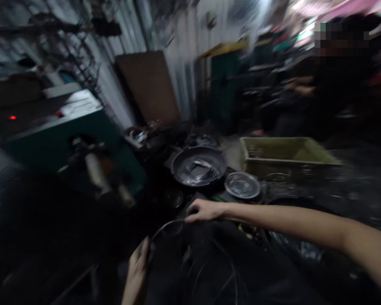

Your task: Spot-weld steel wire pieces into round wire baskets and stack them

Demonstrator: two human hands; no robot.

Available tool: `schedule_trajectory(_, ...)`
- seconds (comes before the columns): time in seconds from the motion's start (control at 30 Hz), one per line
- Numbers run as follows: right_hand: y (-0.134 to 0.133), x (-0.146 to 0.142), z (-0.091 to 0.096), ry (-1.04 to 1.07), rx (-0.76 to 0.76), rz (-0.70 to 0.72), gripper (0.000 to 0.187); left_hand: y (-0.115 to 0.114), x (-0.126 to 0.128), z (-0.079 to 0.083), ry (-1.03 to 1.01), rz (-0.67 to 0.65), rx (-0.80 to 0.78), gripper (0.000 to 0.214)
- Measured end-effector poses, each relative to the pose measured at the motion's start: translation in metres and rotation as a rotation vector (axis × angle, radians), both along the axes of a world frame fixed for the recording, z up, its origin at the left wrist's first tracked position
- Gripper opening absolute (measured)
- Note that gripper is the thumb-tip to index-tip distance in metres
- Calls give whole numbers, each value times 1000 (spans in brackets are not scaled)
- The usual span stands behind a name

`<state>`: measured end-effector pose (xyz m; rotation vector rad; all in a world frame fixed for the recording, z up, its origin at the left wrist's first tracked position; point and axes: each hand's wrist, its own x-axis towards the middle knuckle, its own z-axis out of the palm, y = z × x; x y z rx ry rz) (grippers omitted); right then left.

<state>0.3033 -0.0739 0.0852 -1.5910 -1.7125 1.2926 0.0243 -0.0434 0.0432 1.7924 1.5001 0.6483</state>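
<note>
Grey corrugated sheeting (184, 63) walls the dim, blurred workshop. At the cluttered worktop's near edge is a thin wire hoop (164, 225). The right hand (205, 210) clenches its top; the left hand (136, 271) touches its side, grip unclear. Behind stand a dark pan (199, 166), a small metal dish (242, 185) and a green crate (288, 154).

A thin, dark wire ring (164, 225) sits just in front of the big round pan (199, 166). It is blurry, tipped up, and held at two spots.

Left hand (137, 264), right hand (205, 210) on wire ring (161, 228); blurred.
</note>
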Motion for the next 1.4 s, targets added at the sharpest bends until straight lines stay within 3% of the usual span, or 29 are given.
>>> schedule_trajectory(0.07,-3,-7,-11,18,2,12,45,0,4,-3,9,-63,11,46)
schedule_trajectory(0.17,8,-11,-26,12,-28,64,56,11,-2,-17,124,-23,-9,30)
schedule_trajectory(0.2,15,-13,-32,-30,-43,68,57,16,-6,-24,223,-141,69,31)
schedule_trajectory(0.3,34,-21,-46,-257,54,76,49,25,-14,-42,555,-297,238,46)
schedule_trajectory(0.43,57,-36,-56,-462,229,127,40,30,-10,-55,830,-313,290,53)
schedule_trajectory(0.63,80,-46,-63,-254,19,253,43,35,-6,-64,829,-335,267,53)
schedule_trajectory(0.7,81,-45,-69,-333,35,242,42,39,-3,-64,794,-326,241,53)
schedule_trajectory(0.8,81,-44,-78,-651,141,194,42,52,4,-60,700,-340,221,50)
schedule_trajectory(0.9,78,-47,-85,-885,254,233,45,66,9,-53,607,-381,222,43)
schedule_trajectory(1.03,77,-54,-90,-943,293,354,55,69,8,-47,643,-404,192,44)
schedule_trajectory(1.23,91,-62,-92,-947,349,389,62,71,-1,-34,739,-375,182,50)
schedule_trajectory(1.4,103,-74,-66,-968,379,415,59,83,-22,-17,477,-380,140,39)
